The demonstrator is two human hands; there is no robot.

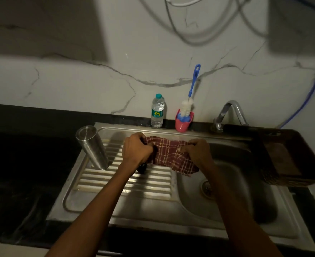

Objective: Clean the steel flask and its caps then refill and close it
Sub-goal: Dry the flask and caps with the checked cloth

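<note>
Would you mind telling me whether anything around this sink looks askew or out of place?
The flask stands upside down on the drainboard, apparently draining. A small dark thing lies below the left hand, too dim to identify. Nothing looks spilled.

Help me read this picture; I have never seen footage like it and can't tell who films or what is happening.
A camera worn on a person's head looks down at their own bare hands over a steel sink. The left hand and right hand each grip an end of a maroon checked cloth, fingers curled into it. A small dark thing shows under the left wrist; I can't identify it. The steel flask stands on the ribbed drainboard. Behind are a water bottle, a bottle brush in a pink cup, and the tap.
</note>
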